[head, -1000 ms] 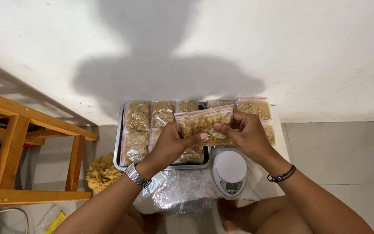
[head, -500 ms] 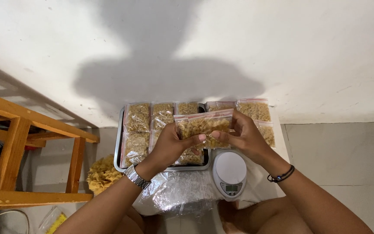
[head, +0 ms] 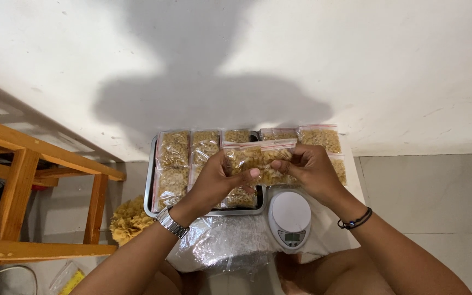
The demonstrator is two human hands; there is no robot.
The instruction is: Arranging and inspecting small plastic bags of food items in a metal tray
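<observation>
At nine o'clock a wooden frame (head: 23, 164) stood clear of your work, and a loose heap of pasta (head: 128, 219) lay at its foot, at about seven o'clock. Next came the metal tray (head: 149, 186), lined with filled bags (head: 173, 164) laid flat in rows so they packed close. Your left hand (head: 218, 183) pinched the small zip bag of pasta (head: 259, 158) at its left edge, thumb across the front. You held the bag up above the tray at the centre, its red-striped mouth uppermost so nothing spilled. Your right hand (head: 312, 172) gripped the right edge, fingertips closed on the seal. At five o'clock the white scale (head: 289, 218) sat within easy reach, beside the crumpled clear plastic (head: 219, 248).
</observation>
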